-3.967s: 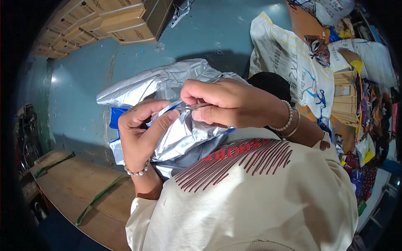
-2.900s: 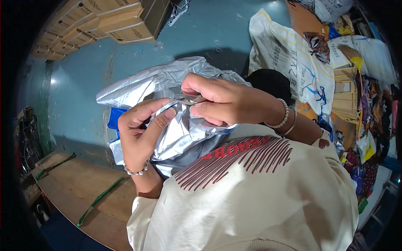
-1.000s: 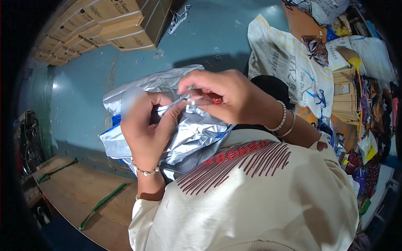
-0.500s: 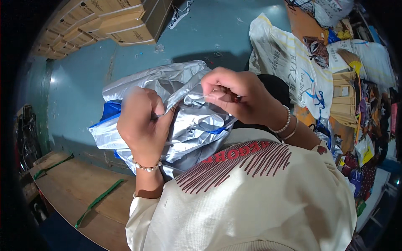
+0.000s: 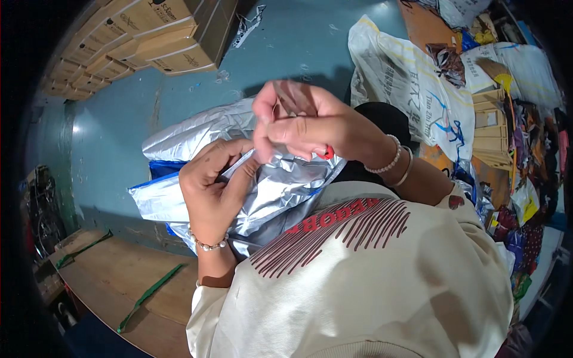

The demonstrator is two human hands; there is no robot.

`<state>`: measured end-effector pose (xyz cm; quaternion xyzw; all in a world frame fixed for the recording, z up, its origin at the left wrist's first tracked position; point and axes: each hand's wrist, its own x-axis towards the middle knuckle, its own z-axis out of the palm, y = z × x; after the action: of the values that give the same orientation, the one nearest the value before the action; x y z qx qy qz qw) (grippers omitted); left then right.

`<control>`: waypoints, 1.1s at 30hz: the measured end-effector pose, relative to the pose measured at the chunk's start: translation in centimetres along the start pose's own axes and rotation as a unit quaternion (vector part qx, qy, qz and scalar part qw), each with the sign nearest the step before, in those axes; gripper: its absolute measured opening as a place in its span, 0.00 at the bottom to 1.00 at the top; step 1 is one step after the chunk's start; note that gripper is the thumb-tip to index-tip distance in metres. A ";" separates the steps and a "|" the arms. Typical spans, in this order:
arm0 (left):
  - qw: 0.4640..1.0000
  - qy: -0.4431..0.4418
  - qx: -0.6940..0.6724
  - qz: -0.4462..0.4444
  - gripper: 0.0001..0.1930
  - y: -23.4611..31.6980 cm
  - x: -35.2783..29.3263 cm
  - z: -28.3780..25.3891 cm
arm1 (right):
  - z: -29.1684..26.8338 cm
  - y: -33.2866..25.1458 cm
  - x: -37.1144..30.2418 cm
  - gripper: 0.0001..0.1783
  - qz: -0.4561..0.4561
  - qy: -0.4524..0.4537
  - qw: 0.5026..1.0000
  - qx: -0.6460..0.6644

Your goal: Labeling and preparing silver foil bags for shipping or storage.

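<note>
A crinkled silver foil bag (image 5: pixel 197 134) with blue trim rests against my chest. My left hand (image 5: pixel 212 185) grips its folded upper edge, fingers curled over the foil. My right hand (image 5: pixel 304 122) is raised just above the bag. Its fingers are pinched together on a small thin piece that I cannot make out. A small red object (image 5: pixel 327 153) shows under that palm. Both wrists wear bead bracelets.
Stacked cardboard boxes (image 5: pixel 149 36) stand at the upper left on the blue floor (image 5: pixel 286 42). A large white printed sack (image 5: pixel 412 83) lies at the upper right beside piles of colourful packaging (image 5: pixel 525 149). A wooden board (image 5: pixel 125 280) with green straps sits at the lower left.
My right hand has lifted up and away from the bag's edge. My left hand has shifted its hold along the foil, and the bag has turned slightly.
</note>
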<state>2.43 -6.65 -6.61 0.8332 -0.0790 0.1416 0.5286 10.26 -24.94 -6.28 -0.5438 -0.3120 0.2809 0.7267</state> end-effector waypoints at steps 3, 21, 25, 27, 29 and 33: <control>0.999 -0.004 -0.015 -0.039 0.08 0.3 0.0 0.2 | -0.7 -0.6 -0.1 0.08 0.109 0.007 0.986 0.128; 0.998 -0.002 -0.017 -0.065 0.08 0.1 -0.4 0.3 | -1.7 -2.2 -0.7 0.08 -0.111 -0.032 0.839 -0.532; 0.997 0.001 -0.026 -0.074 0.08 0.0 -0.4 0.3 | -2.2 -2.1 -0.7 0.06 -0.069 -0.023 0.879 -0.471; 0.996 0.000 -0.035 -0.076 0.07 0.0 -0.3 0.3 | -2.5 -1.6 -0.5 0.04 -0.080 -0.018 0.919 -0.384; 0.996 -0.002 -0.039 -0.076 0.07 -0.1 -0.3 0.3 | -2.3 -1.5 -0.3 0.04 -0.086 -0.015 0.936 -0.340; 0.996 -0.009 -0.052 -0.078 0.07 -0.4 -0.2 0.3 | -0.4 -2.3 -0.2 0.02 0.127 -0.014 0.990 0.058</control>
<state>2.37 -6.78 -7.17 0.8092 -0.0259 0.0881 0.5803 10.57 -25.91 -4.16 -0.5318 -0.2336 0.3964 0.7110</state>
